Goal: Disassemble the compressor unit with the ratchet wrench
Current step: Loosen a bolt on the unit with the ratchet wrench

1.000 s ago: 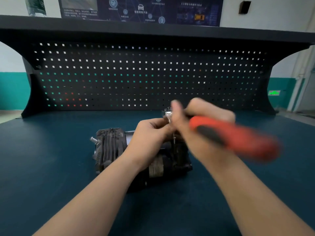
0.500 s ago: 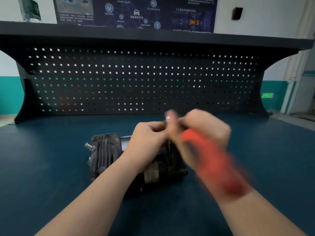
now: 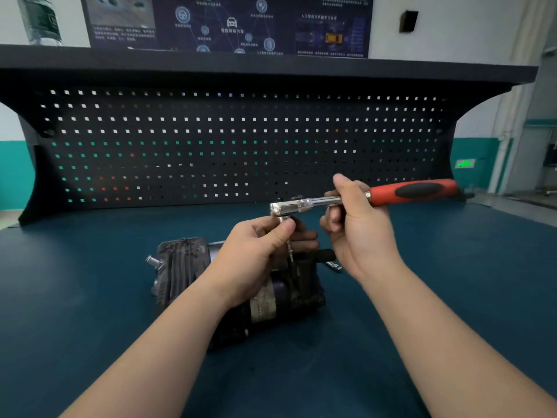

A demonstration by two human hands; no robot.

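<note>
— Wrench?
— Ratchet (image 3: 361, 198) level above the compressor (image 3: 241, 285); right hand (image 3: 358, 227) grips its shank.
— Left hand (image 3: 256, 254)?
— Pinching the socket under the ratchet head. Compressor lies on the bench (image 3: 75, 297).

hands: 2 showing, left hand (image 3: 256, 254), right hand (image 3: 357, 230)
wrench (image 3: 361, 198): 1 showing
compressor (image 3: 193, 267): 1 sitting
bottle (image 3: 40, 19): 1 standing
poster (image 3: 229, 22): 1 hanging

compressor unit (image 3: 271, 300): dark, on its side | ratchet wrench (image 3: 376, 197): red-handled, level

wall poster (image 3: 229, 22) text too blurred to read, compressor label (image 3: 263, 303) illegible
</note>
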